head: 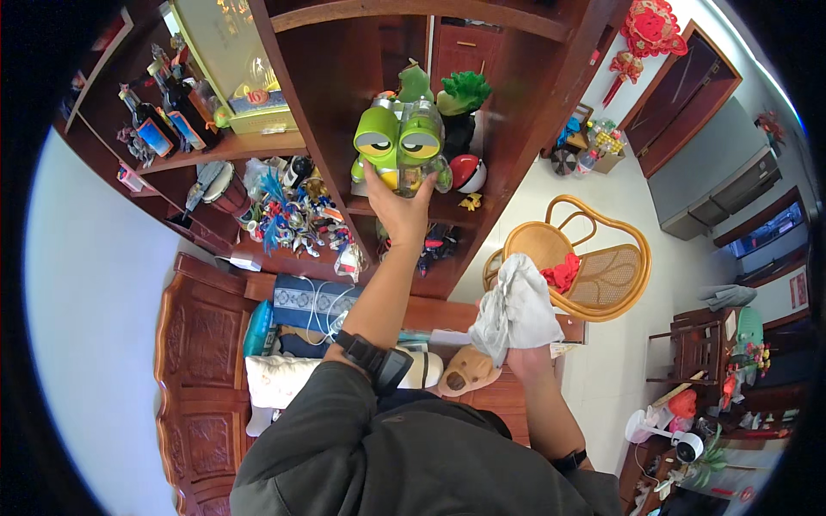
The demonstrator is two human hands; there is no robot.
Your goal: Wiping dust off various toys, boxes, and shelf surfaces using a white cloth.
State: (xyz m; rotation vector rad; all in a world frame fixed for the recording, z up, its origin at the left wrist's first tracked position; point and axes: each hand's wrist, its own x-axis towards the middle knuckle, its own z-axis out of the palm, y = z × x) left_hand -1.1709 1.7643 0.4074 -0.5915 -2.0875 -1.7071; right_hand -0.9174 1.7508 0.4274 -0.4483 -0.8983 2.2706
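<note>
My left hand (401,209) reaches to a shelf of the dark wooden cabinet, its thumb and fingers spread around the lower part of a green figurine (377,138) with large half-closed eyes. One half of the figurine is green, the other see-through. A red and white ball (467,173) and a small yellow figure (471,202) are to its right, with a green cabbage-shaped ornament (466,92) behind. My right hand (530,362) holds a crumpled whitish cloth (517,309) in front of the cabinet, at the right. The cloth hides most of its fingers.
Left shelves hold bottles (150,126), a small drum (226,187) and many trinkets (300,216). A rattan chair (600,277) with a red cloth (563,273) stands at the right. Below are a carved wooden bench (206,435), a cushion (281,380) and a plush bear head (468,371).
</note>
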